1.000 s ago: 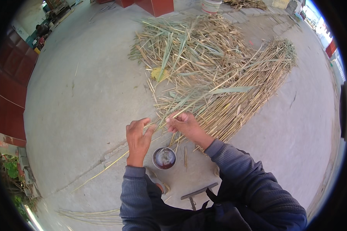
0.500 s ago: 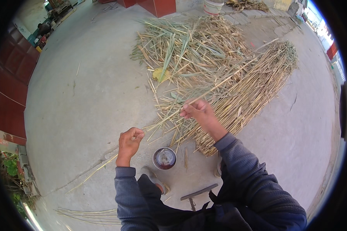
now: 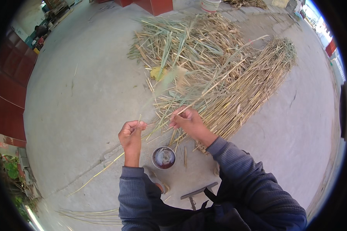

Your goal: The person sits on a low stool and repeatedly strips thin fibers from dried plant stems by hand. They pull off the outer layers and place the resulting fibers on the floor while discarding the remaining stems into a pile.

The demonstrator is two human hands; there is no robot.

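Note:
My left hand pinches a thin yellow reed stalk, whose lower length slants out behind the wrist toward the floor. To its right, my right hand has its fingers closed round a pale stalk that runs up and right over the pile. Whether both hands grip one and the same stalk cannot be made out. Above the hands, a pale green leafy smear is blurred by motion. Beneath and right of my right hand lies a thick bundle of cut reed stalks.
Loose green and tan leaves are heaped beyond the bundle. Between my feet stands a small round container, with a dark T-shaped object nearer me. Several thin stalks lie at lower left. A white bucket is at the back.
My right hand has shifted slightly left and down, while the left hand has turned upward. Leafy material above them is now blurred, and the lower stalk has moved slightly.

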